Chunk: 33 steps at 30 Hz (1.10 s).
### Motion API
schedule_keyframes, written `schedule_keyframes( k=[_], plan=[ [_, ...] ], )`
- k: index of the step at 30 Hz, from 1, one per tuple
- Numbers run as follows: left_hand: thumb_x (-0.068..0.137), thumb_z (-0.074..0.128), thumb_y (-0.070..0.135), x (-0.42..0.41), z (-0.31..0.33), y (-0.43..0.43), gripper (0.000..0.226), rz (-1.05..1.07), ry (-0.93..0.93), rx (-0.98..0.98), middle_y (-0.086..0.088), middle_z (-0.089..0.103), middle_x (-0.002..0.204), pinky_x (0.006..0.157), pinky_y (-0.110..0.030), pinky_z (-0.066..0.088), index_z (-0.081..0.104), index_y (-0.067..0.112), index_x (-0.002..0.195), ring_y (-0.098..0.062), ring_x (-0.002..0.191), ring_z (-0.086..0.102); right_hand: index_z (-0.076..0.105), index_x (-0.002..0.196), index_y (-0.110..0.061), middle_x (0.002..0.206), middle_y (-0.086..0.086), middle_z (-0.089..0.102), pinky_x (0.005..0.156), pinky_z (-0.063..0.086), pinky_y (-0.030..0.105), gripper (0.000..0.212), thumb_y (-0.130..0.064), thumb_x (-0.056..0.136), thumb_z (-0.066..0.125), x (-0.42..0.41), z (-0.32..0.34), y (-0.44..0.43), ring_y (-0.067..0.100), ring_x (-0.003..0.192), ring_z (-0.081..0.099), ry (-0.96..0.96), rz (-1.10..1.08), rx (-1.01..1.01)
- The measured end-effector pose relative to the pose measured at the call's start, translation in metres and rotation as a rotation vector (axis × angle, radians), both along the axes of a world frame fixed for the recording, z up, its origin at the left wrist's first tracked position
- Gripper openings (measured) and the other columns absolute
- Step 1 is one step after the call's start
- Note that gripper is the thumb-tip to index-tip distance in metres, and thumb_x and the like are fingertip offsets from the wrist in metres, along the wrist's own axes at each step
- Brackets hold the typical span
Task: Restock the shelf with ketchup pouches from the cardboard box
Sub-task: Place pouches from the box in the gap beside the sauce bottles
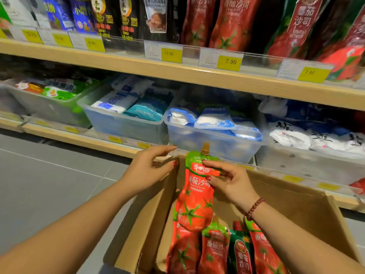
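My right hand (231, 181) pinches the upper part of a red and green ketchup pouch (195, 196) with a brown cap, holding it upright above the open cardboard box (292, 202). Several more ketchup pouches (215, 252) stand in the box below it. My left hand (150, 167) hovers with straight fingers at the box's far left corner, just left of the pouch, holding nothing. On the upper shelf (177, 73), at the right, stand rows of red ketchup pouches (227, 22).
Dark bottles and blue pouches fill the upper shelf's left. Yellow price tags (229, 62) line its edge. On the lower shelf, clear plastic bins (213, 141) hold white and blue bags. Grey tiled floor (49, 184) lies to the left of the box.
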<state>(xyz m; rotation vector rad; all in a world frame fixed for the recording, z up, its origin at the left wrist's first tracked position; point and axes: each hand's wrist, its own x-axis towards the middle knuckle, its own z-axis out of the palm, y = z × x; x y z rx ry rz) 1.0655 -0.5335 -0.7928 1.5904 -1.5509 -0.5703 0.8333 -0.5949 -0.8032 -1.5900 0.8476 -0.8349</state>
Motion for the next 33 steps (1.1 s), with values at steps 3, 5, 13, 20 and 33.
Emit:
schedule_keyframes(
  k=[3, 5, 13, 20, 33],
  plan=[
    [0.076, 0.069, 0.043, -0.007, 0.036, -0.009, 0.057, -0.078, 0.052, -0.072, 0.023, 0.056, 0.122, 0.086, -0.015, 0.049, 0.047, 0.049, 0.128, 0.007, 0.113, 0.052, 0.069, 0.097, -0.031, 0.105, -0.008, 0.070, 0.084, 0.054, 0.026, 0.042, 0.007, 0.078, 0.065, -0.009, 0.043, -0.018, 0.010, 0.099, 0.065, -0.034, -0.009, -0.088],
    [0.071, 0.070, 0.047, -0.013, 0.058, -0.016, 0.072, -0.171, 0.070, -0.071, 0.030, 0.048, 0.126, 0.085, -0.009, 0.047, 0.038, 0.051, 0.135, 0.011, 0.117, 0.047, 0.069, 0.097, -0.031, 0.104, -0.011, 0.069, 0.080, 0.055, 0.027, 0.040, 0.004, 0.079, 0.065, -0.010, 0.074, -0.028, 0.009, 0.098, 0.065, -0.054, -0.013, -0.165],
    [0.068, 0.083, 0.026, -0.035, 0.133, -0.049, 0.099, -0.353, -0.047, -0.215, 0.017, 0.046, 0.137, 0.097, -0.028, 0.047, 0.021, 0.055, 0.141, 0.001, 0.122, 0.048, 0.067, 0.101, -0.020, 0.092, -0.007, 0.072, 0.073, 0.056, 0.024, 0.039, 0.012, 0.080, 0.058, 0.000, 0.195, -0.057, 0.007, 0.085, 0.066, -0.178, 0.015, -0.338],
    [0.064, 0.082, -0.001, -0.040, 0.163, -0.075, 0.085, -0.254, 0.159, -0.349, 0.016, 0.058, 0.113, 0.078, -0.015, 0.050, 0.049, 0.052, 0.121, 0.000, 0.101, 0.060, 0.064, 0.108, -0.018, 0.109, 0.008, 0.066, 0.082, 0.056, 0.039, 0.041, 0.012, 0.081, 0.058, 0.017, 0.243, -0.074, 0.021, 0.099, 0.064, -0.153, -0.001, -0.481],
    [0.064, 0.081, -0.004, -0.014, 0.225, -0.121, 0.084, -0.149, 0.248, -0.390, 0.001, 0.059, 0.121, 0.076, -0.029, 0.058, 0.050, 0.053, 0.117, -0.008, 0.089, 0.067, 0.066, 0.109, -0.025, 0.108, -0.005, 0.065, 0.095, 0.038, 0.035, 0.025, -0.034, 0.087, 0.060, -0.010, 0.198, -0.135, 0.015, 0.105, 0.056, 0.588, -0.444, -0.665]
  ],
)
